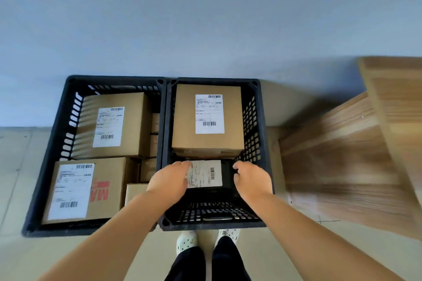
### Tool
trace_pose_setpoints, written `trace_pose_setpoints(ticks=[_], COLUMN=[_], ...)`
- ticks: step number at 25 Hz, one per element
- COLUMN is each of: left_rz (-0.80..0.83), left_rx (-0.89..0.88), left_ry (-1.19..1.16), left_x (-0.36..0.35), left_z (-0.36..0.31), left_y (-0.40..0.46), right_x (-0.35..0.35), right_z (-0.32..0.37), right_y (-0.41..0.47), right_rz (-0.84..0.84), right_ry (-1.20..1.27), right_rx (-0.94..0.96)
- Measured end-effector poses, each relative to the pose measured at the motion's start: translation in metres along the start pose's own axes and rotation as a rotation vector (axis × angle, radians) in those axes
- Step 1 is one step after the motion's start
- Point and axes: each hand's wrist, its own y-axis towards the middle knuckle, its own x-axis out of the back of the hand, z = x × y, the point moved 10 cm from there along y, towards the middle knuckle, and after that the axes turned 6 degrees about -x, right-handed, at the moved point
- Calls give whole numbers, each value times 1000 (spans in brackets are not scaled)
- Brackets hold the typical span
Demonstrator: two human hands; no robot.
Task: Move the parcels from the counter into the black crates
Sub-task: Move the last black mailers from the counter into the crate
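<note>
Two black crates stand side by side on the floor against the wall. The left crate (57, 143) holds several brown cardboard parcels with white labels. In the right crate (260, 121) a stack of brown boxes (207, 141) fills the far half. Over its near half both my hands hold a black parcel with a white label (205, 173). My left hand (170, 179) grips its left edge, fingers over the label. My right hand (251, 180) curls around its right edge.
A wooden counter (365, 155) rises at the right, close to the right crate. My feet in pale shoes (186, 243) stand just in front of the crates on the beige floor. A grey wall runs behind the crates.
</note>
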Motion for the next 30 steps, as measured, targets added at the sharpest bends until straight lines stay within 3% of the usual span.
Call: trace_pose_setpoints(ticks=[6, 14, 22, 30], left_rz=[-115, -153, -228, -226], left_rx=[-27, -253, -544, -732], left_ry=[-112, -111, -39, -33], left_x=[71, 136, 153, 97], left_z=[-29, -148, -314, -525], left_y=[-62, -99, -114, -143], right_x=[106, 205, 287, 327], right_z=[19, -40, -150, -332], right_y=[-76, -167, -240, -320], right_rz=[-197, -324, -524, -629], right_ry=[97, 105, 133, 189], right_rx=[-1, -159, -298, -355])
